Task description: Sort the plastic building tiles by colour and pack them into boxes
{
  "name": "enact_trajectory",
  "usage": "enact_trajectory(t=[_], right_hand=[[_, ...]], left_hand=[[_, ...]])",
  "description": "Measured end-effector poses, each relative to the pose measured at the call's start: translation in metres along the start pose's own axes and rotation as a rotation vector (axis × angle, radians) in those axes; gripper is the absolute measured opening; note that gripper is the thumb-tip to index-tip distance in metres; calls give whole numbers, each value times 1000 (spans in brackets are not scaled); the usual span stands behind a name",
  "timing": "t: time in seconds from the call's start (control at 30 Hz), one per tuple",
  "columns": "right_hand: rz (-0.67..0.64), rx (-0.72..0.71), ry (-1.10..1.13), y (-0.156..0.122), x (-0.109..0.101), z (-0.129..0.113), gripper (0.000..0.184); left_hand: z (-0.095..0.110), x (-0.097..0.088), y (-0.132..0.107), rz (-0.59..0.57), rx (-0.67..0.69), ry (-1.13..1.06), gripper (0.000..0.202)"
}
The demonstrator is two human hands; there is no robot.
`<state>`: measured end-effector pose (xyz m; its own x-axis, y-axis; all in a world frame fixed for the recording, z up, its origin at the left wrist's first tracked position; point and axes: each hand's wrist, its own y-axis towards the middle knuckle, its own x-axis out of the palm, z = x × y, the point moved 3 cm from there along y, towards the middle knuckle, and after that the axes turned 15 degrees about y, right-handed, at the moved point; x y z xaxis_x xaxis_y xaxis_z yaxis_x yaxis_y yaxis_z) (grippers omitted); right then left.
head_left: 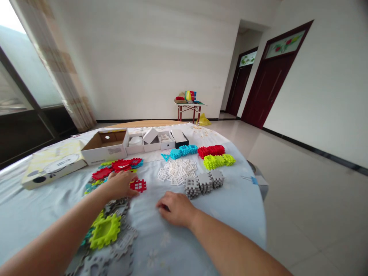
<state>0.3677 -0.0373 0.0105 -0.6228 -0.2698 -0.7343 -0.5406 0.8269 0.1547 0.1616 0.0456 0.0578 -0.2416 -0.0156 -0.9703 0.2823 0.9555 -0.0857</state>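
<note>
Big round table with a pale blue cloth (230, 199), plastic building tiles all over it. The left hand (119, 184) lies mostly flat near the middle of the surface, fingers loose, tips touching a small red tile (138, 186) without gripping it. The right hand (176, 209) rests knuckles-up just nearer the near edge, fingers curled under; can't tell if anything's in there. White pieces (177, 171) and grey blocks (204, 183) sit toward the right edge, an open cardboard box (105, 151) along the far edge. Bare white walls, dark red doors (273, 76).
</note>
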Motion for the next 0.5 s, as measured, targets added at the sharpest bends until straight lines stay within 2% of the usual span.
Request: enact_trajectory(t=[0.1, 0.2, 0.33, 0.5], right_hand=[[6, 8, -12, 1, 0, 0, 27], [3, 22, -32, 2, 2, 1, 27], [22, -8, -29, 6, 5, 4, 27], [58, -68, -4, 9, 8, 5, 28]], left_hand=[[10, -12, 20, 83, 29, -143, 62], [35, -32, 47, 164, 145, -314, 64], [86, -65, 91, 231, 233, -398, 62], [159, -100, 145, 256, 218, -303, 64]])
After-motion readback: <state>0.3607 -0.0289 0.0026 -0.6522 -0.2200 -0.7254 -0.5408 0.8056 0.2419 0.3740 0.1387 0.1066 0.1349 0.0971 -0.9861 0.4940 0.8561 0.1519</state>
